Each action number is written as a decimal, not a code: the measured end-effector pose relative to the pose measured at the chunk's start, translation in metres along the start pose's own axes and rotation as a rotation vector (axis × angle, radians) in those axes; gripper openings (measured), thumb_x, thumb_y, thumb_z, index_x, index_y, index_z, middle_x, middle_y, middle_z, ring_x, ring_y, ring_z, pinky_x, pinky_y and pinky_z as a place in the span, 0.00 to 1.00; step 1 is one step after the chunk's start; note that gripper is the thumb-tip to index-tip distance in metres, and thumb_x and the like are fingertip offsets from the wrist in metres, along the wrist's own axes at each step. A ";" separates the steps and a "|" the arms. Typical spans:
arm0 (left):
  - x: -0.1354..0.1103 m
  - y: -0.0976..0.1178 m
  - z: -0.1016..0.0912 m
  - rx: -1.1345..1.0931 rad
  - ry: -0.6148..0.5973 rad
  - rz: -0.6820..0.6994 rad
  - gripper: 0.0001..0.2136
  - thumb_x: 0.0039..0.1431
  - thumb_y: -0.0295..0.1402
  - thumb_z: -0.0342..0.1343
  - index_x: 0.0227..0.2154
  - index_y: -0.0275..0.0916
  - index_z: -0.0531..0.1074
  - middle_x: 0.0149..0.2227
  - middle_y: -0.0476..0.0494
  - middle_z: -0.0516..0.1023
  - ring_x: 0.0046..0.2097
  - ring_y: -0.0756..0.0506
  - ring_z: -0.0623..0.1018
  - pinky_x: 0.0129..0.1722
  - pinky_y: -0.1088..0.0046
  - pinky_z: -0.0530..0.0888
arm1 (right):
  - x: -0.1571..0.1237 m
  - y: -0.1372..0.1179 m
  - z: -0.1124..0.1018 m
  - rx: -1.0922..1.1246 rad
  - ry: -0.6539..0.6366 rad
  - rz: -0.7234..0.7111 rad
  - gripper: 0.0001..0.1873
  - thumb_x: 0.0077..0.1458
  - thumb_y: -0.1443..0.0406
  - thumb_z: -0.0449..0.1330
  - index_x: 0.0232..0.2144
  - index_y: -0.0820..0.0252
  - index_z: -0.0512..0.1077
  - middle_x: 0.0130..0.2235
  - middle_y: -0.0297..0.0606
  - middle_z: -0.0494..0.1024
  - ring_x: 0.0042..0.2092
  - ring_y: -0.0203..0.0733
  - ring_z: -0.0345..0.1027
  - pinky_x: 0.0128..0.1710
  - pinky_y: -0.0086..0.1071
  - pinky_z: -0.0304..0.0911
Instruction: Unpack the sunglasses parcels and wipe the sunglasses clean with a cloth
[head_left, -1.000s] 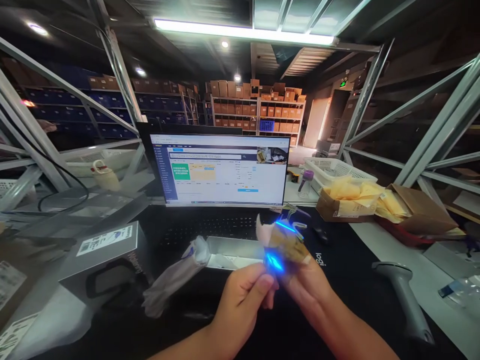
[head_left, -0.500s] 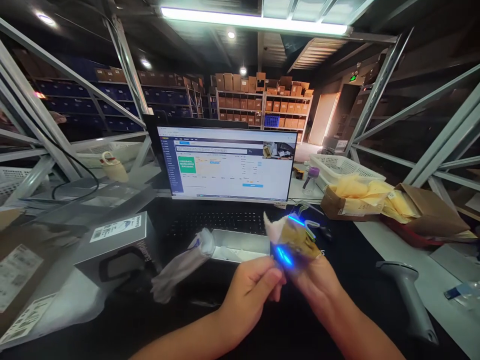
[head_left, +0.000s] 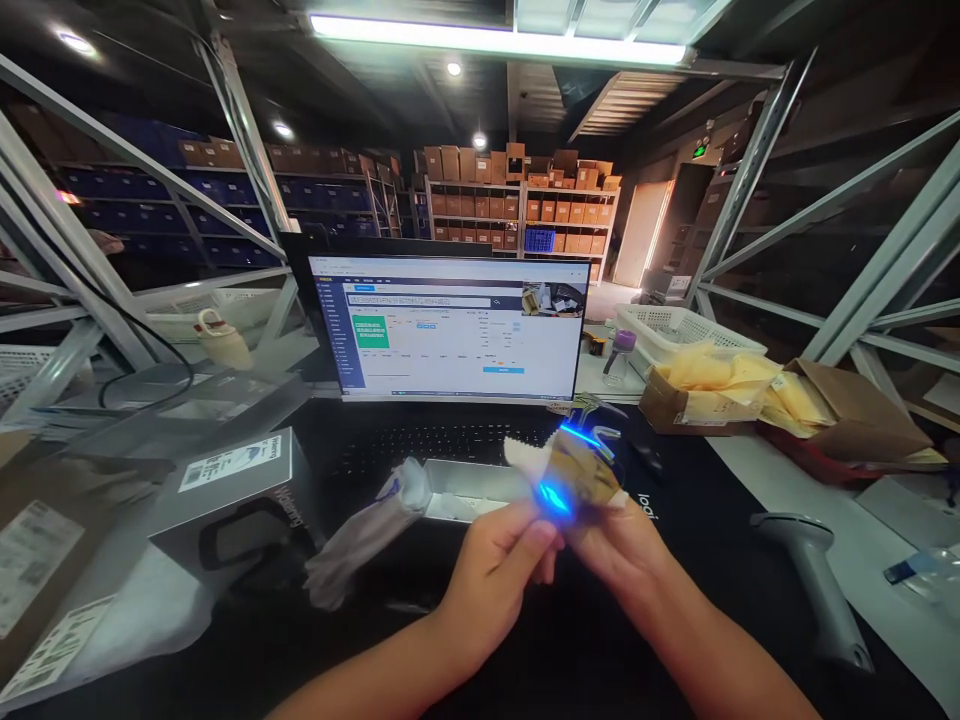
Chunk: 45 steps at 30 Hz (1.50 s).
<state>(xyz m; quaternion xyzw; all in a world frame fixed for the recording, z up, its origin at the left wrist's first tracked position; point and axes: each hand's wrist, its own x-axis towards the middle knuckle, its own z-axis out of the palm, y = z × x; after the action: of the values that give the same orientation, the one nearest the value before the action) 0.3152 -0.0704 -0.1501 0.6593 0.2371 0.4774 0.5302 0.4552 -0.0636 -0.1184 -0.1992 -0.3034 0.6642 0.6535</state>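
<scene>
Both my hands are raised in front of the keyboard (head_left: 397,440). Between them is a shiny yellow-brown, lens-like piece (head_left: 581,472) with bright blue glare; its exact kind is unclear. A pale cloth (head_left: 526,455) with a zigzag edge lies around it. My left hand (head_left: 495,565) is closed, thumb and fingers pinching at the piece's lower left edge. My right hand (head_left: 626,550) supports piece and cloth from the right, its fingers mostly hidden behind them. Just beyond my left hand stands an open grey box (head_left: 476,480), with a wrapped white pouch (head_left: 375,530) leaning against its left end.
A monitor (head_left: 450,340) stands behind the keyboard. On the left are a printed grey box (head_left: 225,495) and packaging with labels (head_left: 37,540). To the right lie a barcode scanner (head_left: 814,580), a carton of yellow envelopes (head_left: 697,395), a mouse (head_left: 641,455) and a clear bottle (head_left: 930,570).
The lens-like piece and cloth have shifted slightly left and tilted between my hands. Both hands keep nearly the same place, and the camera view has turned a little.
</scene>
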 end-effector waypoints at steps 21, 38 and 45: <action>0.000 0.019 -0.028 0.547 0.534 0.385 0.22 0.71 0.40 0.46 0.19 0.39 0.63 0.20 0.52 0.67 0.25 0.51 0.70 0.28 0.77 0.65 | 0.014 -0.028 -0.037 -0.408 -0.164 -0.105 0.30 0.28 0.69 0.80 0.22 0.58 0.60 0.22 0.27 0.70 0.24 0.30 0.59 0.24 0.23 0.56; 0.004 0.007 -0.017 0.658 0.450 0.367 0.22 0.71 0.37 0.45 0.19 0.39 0.64 0.20 0.52 0.68 0.25 0.52 0.71 0.28 0.77 0.64 | -0.008 -0.005 -0.011 -0.521 0.043 -0.349 0.20 0.44 0.63 0.74 0.35 0.53 0.67 0.33 0.31 0.71 0.33 0.36 0.65 0.31 0.26 0.63; 0.003 0.002 -0.012 0.693 0.400 0.363 0.20 0.71 0.35 0.46 0.20 0.39 0.64 0.20 0.53 0.66 0.24 0.52 0.69 0.27 0.77 0.63 | -0.011 0.012 -0.002 -0.439 0.042 -0.392 0.19 0.43 0.65 0.74 0.33 0.55 0.68 0.33 0.32 0.73 0.34 0.37 0.69 0.34 0.29 0.67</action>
<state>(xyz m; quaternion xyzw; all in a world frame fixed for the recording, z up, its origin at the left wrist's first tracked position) 0.3053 -0.0627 -0.1478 0.7239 0.3616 0.5733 0.1290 0.4482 -0.0741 -0.1294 -0.2870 -0.4588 0.4397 0.7168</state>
